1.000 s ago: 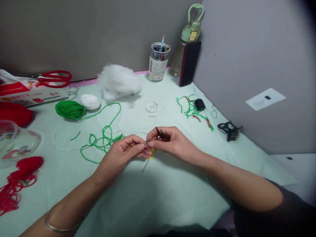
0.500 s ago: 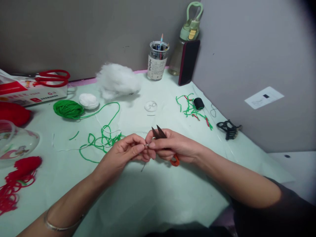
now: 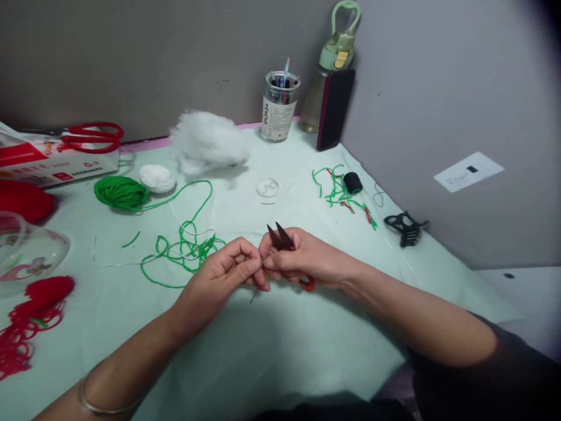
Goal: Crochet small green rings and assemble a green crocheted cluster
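Over the middle of the table my left hand (image 3: 234,266) and my right hand (image 3: 298,257) meet fingertip to fingertip. Both pinch something tiny between thumbs and forefingers; my fingers mostly cover it. Small scissors (image 3: 281,237) rest in my right hand, dark blades slightly apart and pointing away from me, an orange handle (image 3: 307,283) showing below the palm. A thin dark rod (image 3: 253,296) sticks out beneath my left fingers, and a speck of yellow shows between the hands. Tangled green yarn (image 3: 188,248) lies just left of my left hand.
White stuffing (image 3: 208,140), a green yarn ball (image 3: 121,193) and a white yarn ball (image 3: 157,179) lie farther back. A small clear dish (image 3: 267,187) sits ahead of my hands. Right of it are yarn scraps (image 3: 335,190), a black thread spool (image 3: 353,183) and a hair claw (image 3: 405,228).
My hands stay together and shift only slightly. The scissors tilt a little to the left in my right hand, and the yellow speck between my fingers has come into sight.
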A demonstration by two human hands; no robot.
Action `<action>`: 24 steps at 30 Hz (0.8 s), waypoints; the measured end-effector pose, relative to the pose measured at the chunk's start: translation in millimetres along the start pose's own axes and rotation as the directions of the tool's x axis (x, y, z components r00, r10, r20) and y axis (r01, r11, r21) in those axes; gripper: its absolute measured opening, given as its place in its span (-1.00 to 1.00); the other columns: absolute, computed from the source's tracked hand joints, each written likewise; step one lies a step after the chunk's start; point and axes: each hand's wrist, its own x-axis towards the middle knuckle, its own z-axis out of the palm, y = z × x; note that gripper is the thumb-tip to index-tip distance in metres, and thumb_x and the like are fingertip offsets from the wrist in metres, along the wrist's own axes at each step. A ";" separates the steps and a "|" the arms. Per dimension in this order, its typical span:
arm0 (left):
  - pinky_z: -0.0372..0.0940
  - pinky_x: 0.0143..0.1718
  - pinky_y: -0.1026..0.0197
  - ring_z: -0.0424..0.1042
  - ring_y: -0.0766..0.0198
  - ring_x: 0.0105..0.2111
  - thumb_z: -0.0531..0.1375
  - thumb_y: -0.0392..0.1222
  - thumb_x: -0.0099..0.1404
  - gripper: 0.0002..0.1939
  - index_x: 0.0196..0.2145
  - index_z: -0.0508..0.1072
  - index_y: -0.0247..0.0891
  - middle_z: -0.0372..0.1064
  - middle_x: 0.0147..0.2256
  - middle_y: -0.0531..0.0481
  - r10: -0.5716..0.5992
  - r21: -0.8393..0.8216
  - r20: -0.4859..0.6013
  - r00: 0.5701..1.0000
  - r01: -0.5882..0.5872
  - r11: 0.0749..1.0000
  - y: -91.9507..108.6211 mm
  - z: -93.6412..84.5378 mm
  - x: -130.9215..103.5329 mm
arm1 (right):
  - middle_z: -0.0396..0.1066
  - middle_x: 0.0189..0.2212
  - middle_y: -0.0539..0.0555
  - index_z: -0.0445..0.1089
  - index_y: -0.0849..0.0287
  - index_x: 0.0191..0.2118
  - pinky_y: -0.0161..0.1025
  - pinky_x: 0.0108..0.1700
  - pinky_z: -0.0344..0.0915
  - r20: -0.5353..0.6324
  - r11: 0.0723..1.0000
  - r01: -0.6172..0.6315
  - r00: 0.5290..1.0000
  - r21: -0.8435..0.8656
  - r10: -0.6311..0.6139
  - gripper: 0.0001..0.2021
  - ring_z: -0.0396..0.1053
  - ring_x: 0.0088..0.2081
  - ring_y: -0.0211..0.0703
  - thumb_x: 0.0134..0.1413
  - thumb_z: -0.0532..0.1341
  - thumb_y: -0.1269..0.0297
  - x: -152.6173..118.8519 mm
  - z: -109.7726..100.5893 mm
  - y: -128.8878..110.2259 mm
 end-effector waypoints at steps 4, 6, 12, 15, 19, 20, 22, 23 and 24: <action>0.33 -0.15 0.25 0.53 0.31 -0.29 0.16 -0.09 0.45 -0.82 -0.30 0.38 -0.19 0.51 -0.42 0.11 0.000 0.040 -0.025 1.000 0.001 0.999 1.8 2.1 -1.3 | 0.31 -0.63 -0.15 0.37 0.21 -0.41 -0.48 -0.71 -0.01 -0.055 0.995 0.008 0.998 -0.102 -0.014 -0.94 0.08 -0.68 -0.48 -0.01 0.27 0.38 -3.1 3.5 -3.0; 0.33 -0.18 0.27 0.52 0.33 -0.32 0.17 -0.09 0.44 -0.83 -0.30 0.38 -0.19 0.51 -0.42 0.12 -0.003 0.045 -0.036 0.999 0.005 0.999 3.0 2.9 -2.3 | 0.28 -0.64 -0.17 0.36 0.19 -0.41 -0.48 -0.73 -0.02 -0.073 0.988 0.000 0.997 -0.154 -0.012 -0.97 0.07 -0.68 -0.48 -0.01 0.24 0.40 -4.7 4.7 -4.1; 0.33 -0.19 0.27 0.52 0.32 -0.32 0.17 -0.10 0.43 -0.83 -0.31 0.38 -0.19 0.51 -0.43 0.11 -0.006 0.039 -0.049 0.999 0.008 0.999 4.0 4.9 -3.8 | 0.29 -0.64 -0.18 0.35 0.16 -0.39 -0.51 -0.75 0.00 -0.089 0.974 0.000 0.996 -0.226 -0.021 -0.97 0.08 -0.67 -0.45 -0.01 0.23 0.39 -7.1 6.3 -5.2; 0.33 -0.20 0.28 0.52 0.32 -0.32 0.17 -0.10 0.43 -0.83 -0.32 0.38 -0.19 0.51 -0.43 0.12 -0.004 0.035 -0.054 0.999 0.006 0.999 3.3 5.5 -2.3 | 0.32 -0.62 -0.16 0.35 0.16 -0.38 -0.51 -0.77 -0.01 -0.105 0.965 -0.015 0.994 -0.263 -0.013 -0.96 0.08 -0.66 -0.44 -0.01 0.24 0.36 -7.9 7.0 -5.7; 0.34 -0.19 0.29 0.52 0.34 -0.32 0.16 -0.12 0.44 -0.83 -0.33 0.39 -0.19 0.51 -0.43 0.12 0.004 0.046 -0.062 0.998 -0.002 0.999 4.0 6.6 -2.0 | 0.33 -0.60 -0.15 0.34 0.15 -0.37 -0.51 -0.75 0.00 -0.097 0.964 -0.006 0.995 -0.265 -0.020 -0.93 0.08 -0.65 -0.44 0.01 0.25 0.32 -8.5 7.6 -5.0; 0.34 -0.20 0.30 0.52 0.34 -0.33 0.16 -0.13 0.43 -0.83 -0.34 0.39 -0.19 0.51 -0.43 0.12 0.004 0.044 -0.062 0.998 -0.001 0.999 4.5 6.9 -2.3 | 0.34 -0.60 -0.15 0.34 0.15 -0.37 -0.50 -0.74 0.00 -0.097 0.964 -0.006 0.995 -0.265 -0.021 -0.93 0.08 -0.64 -0.43 0.01 0.25 0.31 -8.5 7.8 -4.9; 0.34 -0.20 0.30 0.52 0.34 -0.33 0.17 -0.13 0.43 -0.82 -0.35 0.39 -0.19 0.51 -0.44 0.12 0.002 0.035 -0.062 0.998 0.001 0.999 5.6 7.8 -3.2 | 0.34 -0.60 -0.14 0.34 0.16 -0.37 -0.50 -0.73 -0.02 -0.098 0.965 -0.006 0.995 -0.264 -0.020 -0.93 0.09 -0.64 -0.43 0.01 0.25 0.31 -8.5 8.7 -5.1; 0.35 -0.21 0.30 0.52 0.34 -0.34 0.17 -0.13 0.43 -0.82 -0.35 0.39 -0.19 0.50 -0.44 0.12 0.001 0.030 -0.063 0.998 0.001 1.000 6.0 8.2 -3.5 | 0.35 -0.60 -0.14 0.34 0.16 -0.38 -0.50 -0.72 -0.02 -0.097 0.966 -0.003 0.995 -0.257 -0.023 -0.93 0.10 -0.64 -0.44 0.00 0.26 0.33 -8.4 9.3 -5.4; 0.35 -0.21 0.30 0.52 0.34 -0.34 0.18 -0.13 0.42 -0.82 -0.36 0.39 -0.19 0.50 -0.44 0.12 0.003 0.027 -0.064 0.998 -0.001 1.000 6.3 8.5 -3.8 | 0.36 -0.60 -0.14 0.34 0.17 -0.39 -0.50 -0.70 0.00 -0.094 0.969 0.004 0.995 -0.246 -0.028 -0.93 0.10 -0.64 -0.45 -0.01 0.26 0.35 -8.4 10.0 -5.8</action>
